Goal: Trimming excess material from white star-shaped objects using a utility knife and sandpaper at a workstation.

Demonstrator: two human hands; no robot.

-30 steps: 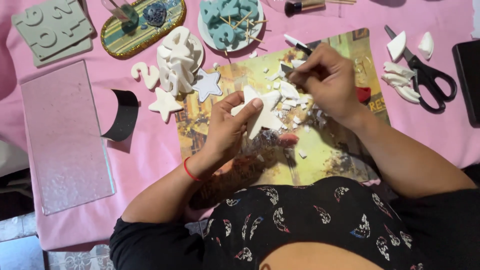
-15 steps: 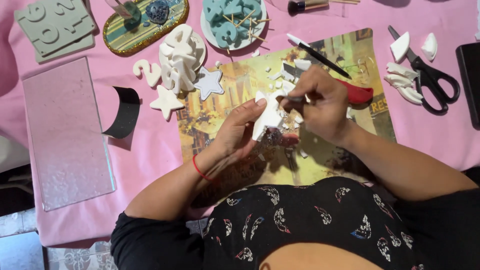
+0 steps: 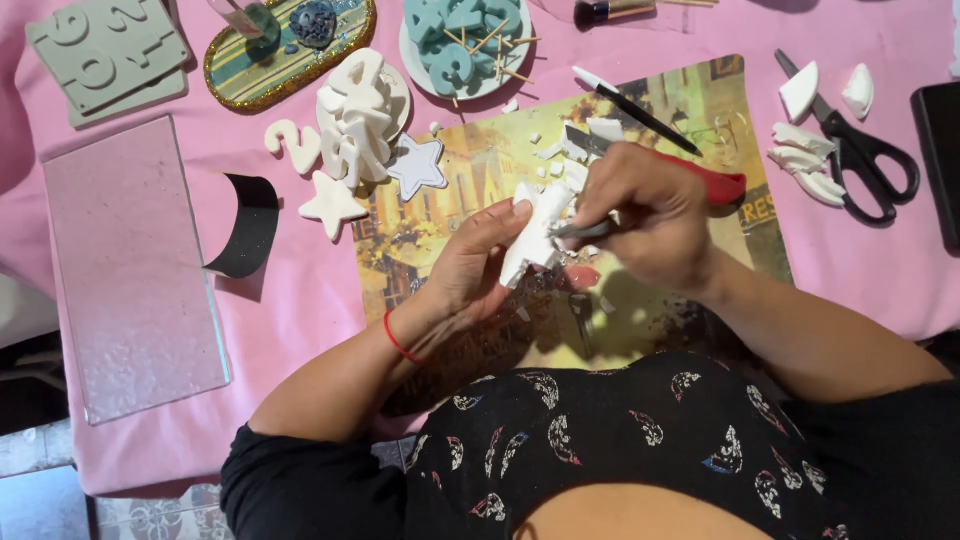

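Observation:
My left hand (image 3: 472,262) holds a white cast star-like piece (image 3: 533,232) above a printed picture mat (image 3: 700,110). My right hand (image 3: 640,215) grips a thin grey metal tool (image 3: 580,229) whose tip touches the white piece's edge. Small white chips (image 3: 560,160) lie scattered on the mat near both hands. A red-handled knife (image 3: 722,186) rests on the mat behind my right hand.
A stack of white cast shapes (image 3: 358,115) and loose white stars (image 3: 333,205) lie left of the mat. Black scissors (image 3: 862,160), white scraps (image 3: 800,160), a plate of teal shapes (image 3: 462,45), a glittery oval tray (image 3: 290,45), a grey mould (image 3: 105,55) and a clear textured sheet (image 3: 130,270) surround it.
My right hand came down from the upper mat to the white piece and now works its edge with the grey tool. My left hand has turned the piece more upright.

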